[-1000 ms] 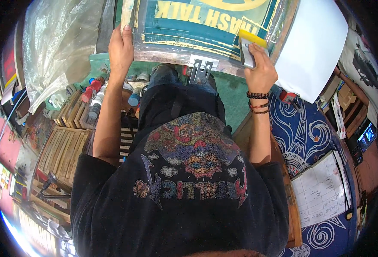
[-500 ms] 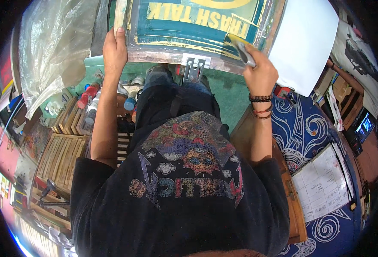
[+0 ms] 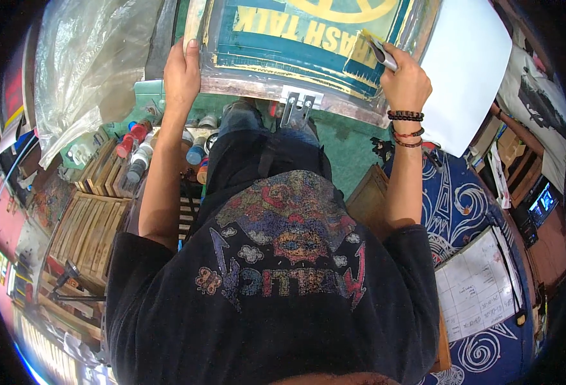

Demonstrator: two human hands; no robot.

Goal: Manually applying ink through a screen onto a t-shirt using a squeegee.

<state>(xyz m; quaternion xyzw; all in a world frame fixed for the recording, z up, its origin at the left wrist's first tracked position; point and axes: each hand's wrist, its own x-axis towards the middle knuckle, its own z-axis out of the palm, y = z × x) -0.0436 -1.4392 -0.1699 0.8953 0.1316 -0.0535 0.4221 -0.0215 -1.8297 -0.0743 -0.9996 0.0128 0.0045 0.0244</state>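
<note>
A screen-printing frame point(image 3: 251, 91) with wooden sides lies before me at the top. Its dark green mesh point(image 3: 276, 50) carries yellow lettering and part of a round design, with yellow ink smeared along the edges. My left hand point(image 3: 181, 77) is closed round the frame's left wooden side, thumb on top. In my right hand point(image 3: 408, 80) is a small grey scraper point(image 3: 384, 55) with yellow ink at its tip, which meets the mesh near the right end of the lettering. A metal hinge clamp point(image 3: 297, 106) sits at the middle of the frame's near edge.
White sheet material point(image 3: 466, 70) lies right of the frame, clear plastic sheeting point(image 3: 93, 70) hangs at left. Ink bottles point(image 3: 132, 140) and stacked wooden frames point(image 3: 87, 224) stand lower left. On a blue patterned cloth point(image 3: 446, 192) at right lies a written chart point(image 3: 482, 285).
My right hand and the scraper have moved away from me over the mesh, from below the lettering up onto its right end. My left hand keeps its hold on the frame.
</note>
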